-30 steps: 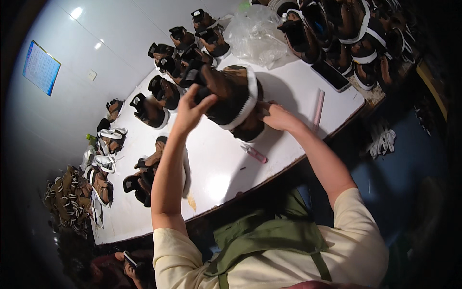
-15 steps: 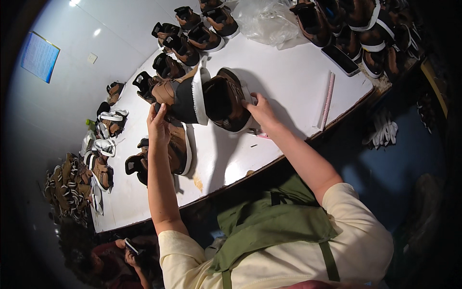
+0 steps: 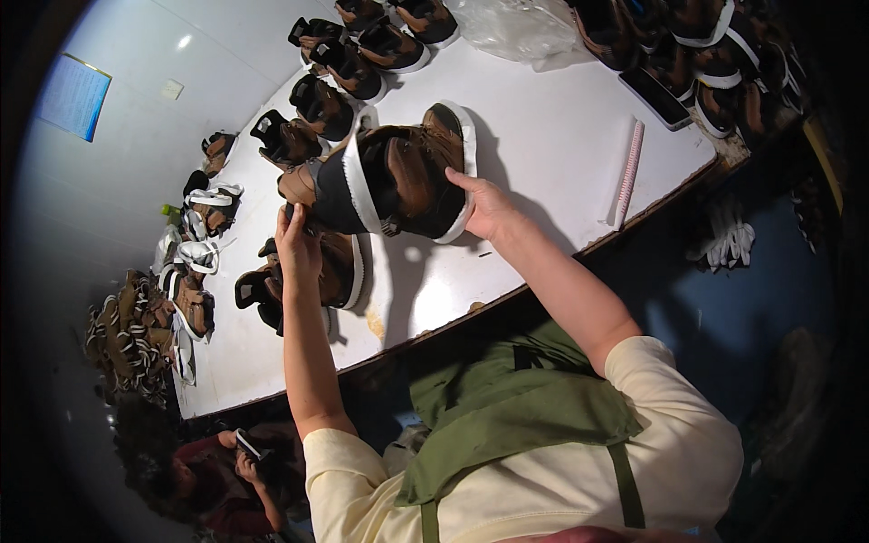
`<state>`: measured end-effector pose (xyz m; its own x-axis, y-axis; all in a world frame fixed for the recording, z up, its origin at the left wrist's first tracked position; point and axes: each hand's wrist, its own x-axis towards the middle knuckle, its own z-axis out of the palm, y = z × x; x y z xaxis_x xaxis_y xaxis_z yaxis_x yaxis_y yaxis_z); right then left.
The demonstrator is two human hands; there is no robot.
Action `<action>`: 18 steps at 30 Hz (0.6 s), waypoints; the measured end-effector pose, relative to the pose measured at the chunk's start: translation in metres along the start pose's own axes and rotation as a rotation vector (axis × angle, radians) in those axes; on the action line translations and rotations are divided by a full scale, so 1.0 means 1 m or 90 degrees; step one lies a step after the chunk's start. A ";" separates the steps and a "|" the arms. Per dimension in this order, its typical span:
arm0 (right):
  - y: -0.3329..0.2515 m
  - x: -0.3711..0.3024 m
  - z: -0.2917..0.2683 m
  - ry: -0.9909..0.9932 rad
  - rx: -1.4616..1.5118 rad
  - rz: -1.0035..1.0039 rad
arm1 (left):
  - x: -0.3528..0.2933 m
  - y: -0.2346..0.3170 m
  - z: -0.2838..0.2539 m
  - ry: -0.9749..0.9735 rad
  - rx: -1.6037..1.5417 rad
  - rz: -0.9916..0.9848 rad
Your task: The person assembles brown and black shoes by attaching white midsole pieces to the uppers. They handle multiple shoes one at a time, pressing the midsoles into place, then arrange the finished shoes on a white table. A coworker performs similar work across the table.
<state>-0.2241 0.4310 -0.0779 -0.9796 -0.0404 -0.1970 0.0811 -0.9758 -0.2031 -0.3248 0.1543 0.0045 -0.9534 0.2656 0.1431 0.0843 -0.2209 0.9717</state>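
Observation:
Over the white table I hold a pair of brown and black shoes with white soles. My left hand (image 3: 297,242) grips the left shoe (image 3: 333,195), which is tilted so its sole edge faces the other one. Closed on the outer side of the right shoe (image 3: 416,176) is my right hand (image 3: 484,206), thumb on the upper and fingers out of sight beneath. The two shoes overlap, and I cannot tell whether they touch. Below my left hand another pair of shoes (image 3: 337,271) sits on the table, partly hidden by my forearm.
Several similar shoes (image 3: 317,104) line the table's far left side. More are piled at the back right beside a dark phone (image 3: 654,98) and a clear plastic bag (image 3: 520,32). A pink-and-white strip (image 3: 626,172) lies near the right edge. Another person (image 3: 226,480) sits at lower left.
The right shoe has turned in my right hand, showing more of its brown upper and toe, and has risen slightly. My left hand keeps its hold with little movement.

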 end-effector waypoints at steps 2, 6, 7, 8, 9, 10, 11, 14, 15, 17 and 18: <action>0.005 0.012 -0.008 -0.032 0.002 -0.006 | -0.006 0.003 0.006 -0.026 0.056 0.046; 0.003 0.025 -0.023 -0.067 0.032 0.011 | -0.011 0.001 0.004 -0.020 0.038 0.068; 0.000 0.025 -0.026 -0.085 0.019 0.009 | -0.014 0.003 0.009 -0.023 0.052 0.094; -0.003 0.020 -0.025 -0.099 0.005 0.007 | -0.018 0.003 0.017 -0.025 0.063 0.116; -0.006 0.019 -0.028 -0.083 0.002 0.011 | -0.019 0.003 0.022 -0.031 0.093 0.148; -0.009 0.020 -0.029 -0.068 -0.001 0.013 | -0.024 0.006 0.027 -0.030 0.124 0.164; -0.011 0.016 -0.027 -0.049 -0.007 0.013 | -0.027 0.006 0.029 -0.037 0.137 0.183; -0.018 0.018 -0.032 0.000 -0.054 -0.016 | -0.039 0.010 0.034 -0.064 0.155 0.175; -0.020 0.018 -0.033 0.001 -0.067 -0.019 | -0.041 0.010 0.036 -0.063 0.169 0.181; -0.024 0.019 -0.032 0.002 -0.088 -0.024 | -0.044 0.009 0.036 -0.067 0.216 0.213; -0.025 0.019 -0.030 0.008 -0.097 -0.016 | -0.046 0.009 0.036 -0.072 0.249 0.239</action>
<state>-0.2389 0.4607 -0.1056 -0.9795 -0.0127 -0.2010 0.0841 -0.9326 -0.3510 -0.2693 0.1737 0.0136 -0.8020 0.3392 0.4917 0.5343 0.0395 0.8444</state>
